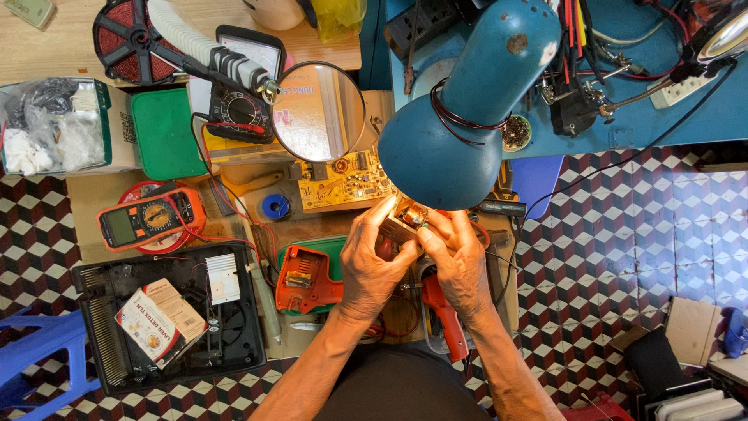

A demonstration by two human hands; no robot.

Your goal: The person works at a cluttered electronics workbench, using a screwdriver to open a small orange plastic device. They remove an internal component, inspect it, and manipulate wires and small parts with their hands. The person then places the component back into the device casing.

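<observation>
My left hand and my right hand are raised together over the workbench and both grip a small electric motor part with copper windings, lit from above. It sits just under the blue desk lamp. A yellow circuit board lies right behind my hands. Below them lie an orange tool housing and an orange-red tool handle. My fingers hide most of the part.
A round magnifier on a flexible arm stands behind the board. An orange multimeter and a black analogue meter lie left. A black plastic casing holds a small box. A green tray, wire spool and blue stool are left.
</observation>
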